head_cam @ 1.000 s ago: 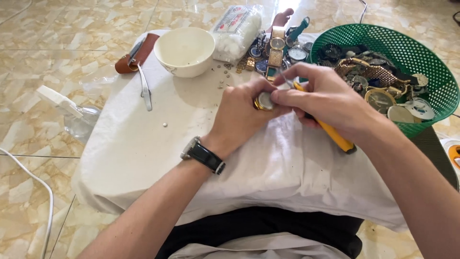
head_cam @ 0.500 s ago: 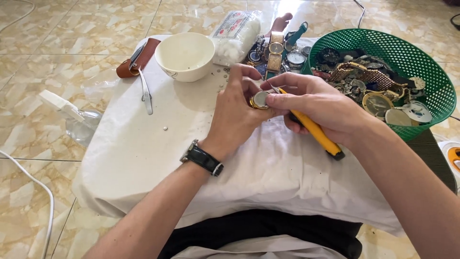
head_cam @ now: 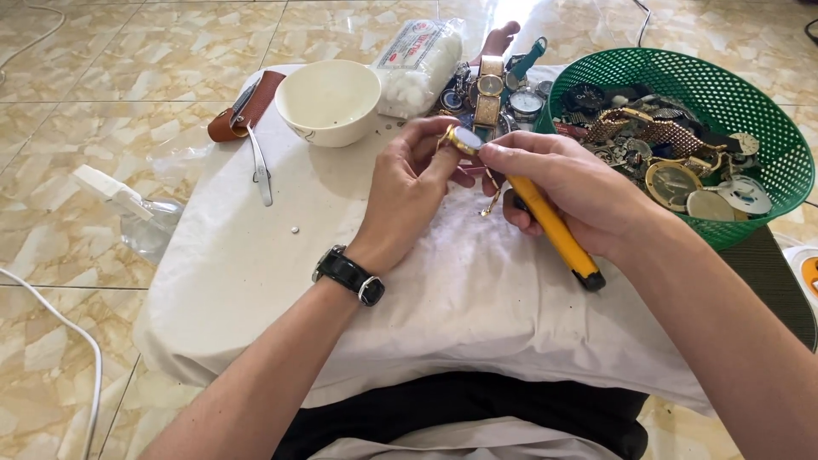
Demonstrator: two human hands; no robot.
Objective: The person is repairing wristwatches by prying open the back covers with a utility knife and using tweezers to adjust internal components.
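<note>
Fingers (head_cam: 445,152) of the left hand (head_cam: 407,198) pinch a small gold watch case (head_cam: 466,140) by its edge, closed on it and holding it up above the cloth; fingers of the right hand (head_cam: 573,192) are wrapped shut around a yellow utility knife (head_cam: 554,230), whose front end meets the watch case between the two hands, though the tip itself is too small to make out; the knife's dark rear end juts out below the palm toward the person. A black wristwatch (head_cam: 348,274) sits on the left wrist.

Seen from the head camera, both hands work over a counter draped in a white cloth (head_cam: 256,281); a thin gold chain or strap piece (head_cam: 492,200) hangs beneath the watch case, just over the cloth. Beyond the left hand stands a white bowl (head_cam: 328,100), with a bag of white cotton (head_cam: 419,64) just beside it; a brown leather strap (head_cam: 243,111) and metal tweezers (head_cam: 261,166) lie near the bowl on the left. Past the hands lies a cluster of watches (head_cam: 490,89); to the right a green plastic basket (head_cam: 724,94) holds more watch parts and dials; a clear spray bottle (head_cam: 128,209) lies on the tiled floor at the left.
</note>
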